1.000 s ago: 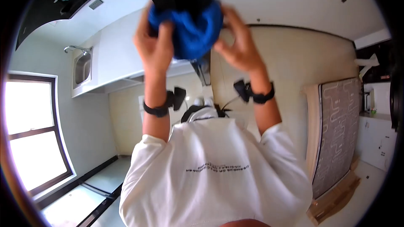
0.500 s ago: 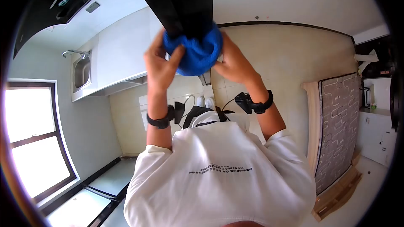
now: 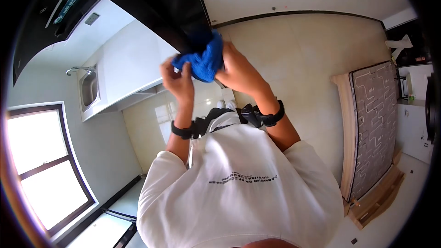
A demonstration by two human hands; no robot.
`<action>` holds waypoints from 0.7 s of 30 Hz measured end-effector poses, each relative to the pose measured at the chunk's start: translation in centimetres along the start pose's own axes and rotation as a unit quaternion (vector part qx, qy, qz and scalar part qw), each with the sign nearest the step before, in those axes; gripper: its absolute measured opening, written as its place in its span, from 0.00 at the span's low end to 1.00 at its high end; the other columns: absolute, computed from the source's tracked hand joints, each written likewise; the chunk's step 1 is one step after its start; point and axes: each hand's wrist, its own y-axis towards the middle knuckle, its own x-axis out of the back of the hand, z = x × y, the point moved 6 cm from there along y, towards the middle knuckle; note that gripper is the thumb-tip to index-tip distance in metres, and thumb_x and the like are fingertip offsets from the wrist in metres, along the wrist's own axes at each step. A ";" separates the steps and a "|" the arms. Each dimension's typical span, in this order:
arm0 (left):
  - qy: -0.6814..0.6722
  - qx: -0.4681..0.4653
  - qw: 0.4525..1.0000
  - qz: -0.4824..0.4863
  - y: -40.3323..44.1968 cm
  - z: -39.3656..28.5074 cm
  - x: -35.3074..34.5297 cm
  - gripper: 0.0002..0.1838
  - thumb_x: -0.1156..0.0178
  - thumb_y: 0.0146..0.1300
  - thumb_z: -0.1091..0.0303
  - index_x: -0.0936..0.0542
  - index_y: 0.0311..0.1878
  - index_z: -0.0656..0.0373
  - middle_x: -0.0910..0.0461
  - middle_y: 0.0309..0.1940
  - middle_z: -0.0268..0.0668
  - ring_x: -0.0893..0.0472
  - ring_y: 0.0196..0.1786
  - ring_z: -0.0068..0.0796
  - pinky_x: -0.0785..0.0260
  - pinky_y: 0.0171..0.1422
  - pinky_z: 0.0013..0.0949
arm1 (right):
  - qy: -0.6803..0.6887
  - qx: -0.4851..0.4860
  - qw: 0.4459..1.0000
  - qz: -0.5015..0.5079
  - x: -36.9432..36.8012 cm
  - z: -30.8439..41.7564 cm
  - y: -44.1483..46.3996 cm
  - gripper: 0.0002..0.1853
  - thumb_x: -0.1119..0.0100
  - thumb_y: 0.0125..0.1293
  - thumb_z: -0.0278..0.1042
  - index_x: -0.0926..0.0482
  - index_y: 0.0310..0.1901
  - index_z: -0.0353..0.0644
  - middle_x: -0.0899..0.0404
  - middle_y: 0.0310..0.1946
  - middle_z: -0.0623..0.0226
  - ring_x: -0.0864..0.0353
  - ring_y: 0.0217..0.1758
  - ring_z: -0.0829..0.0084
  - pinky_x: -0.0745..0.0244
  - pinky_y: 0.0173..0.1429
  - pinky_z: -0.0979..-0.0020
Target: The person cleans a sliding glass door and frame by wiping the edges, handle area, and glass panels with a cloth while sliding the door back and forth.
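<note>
A bunched blue cloth [image 3: 202,64] is held between my two hands, up against the lower end of a glossy black panel [image 3: 161,9]. My left hand [image 3: 178,81] closes on the cloth's left edge with thumb and fingers. On the other side my right hand [image 3: 236,71] grips it, fingers partly hidden behind the cloth. Both wrists wear black bands, the left one [image 3: 183,131] and the right one [image 3: 273,115], each with a small black device attached.
A white countertop [image 3: 124,55] with a steel sink [image 3: 89,89] and faucet [image 3: 80,70] runs along the left. A window [image 3: 50,165] is at lower left. To the right, a patterned mattress [image 3: 374,128] lies on a wooden bed frame [image 3: 344,133]. Tiled floor [image 3: 294,64] lies between.
Both hands and the cloth have shifted left in view, and the cloth looks more crumpled. The black panel now slants further left as the whole view has turned.
</note>
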 end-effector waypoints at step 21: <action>0.066 0.114 0.985 0.111 -4.9 9.0 0.5 0.21 0.32 0.58 0.86 0.26 0.52 0.63 0.22 0.49 0.35 0.21 0.53 0.25 0.27 0.60 0.31 | -0.042 -0.157 0.985 -0.061 -7.1 -11.2 -1.5 0.23 0.33 0.58 0.41 0.27 0.54 0.49 0.19 0.49 0.54 0.20 0.51 0.43 0.23 0.51 0.50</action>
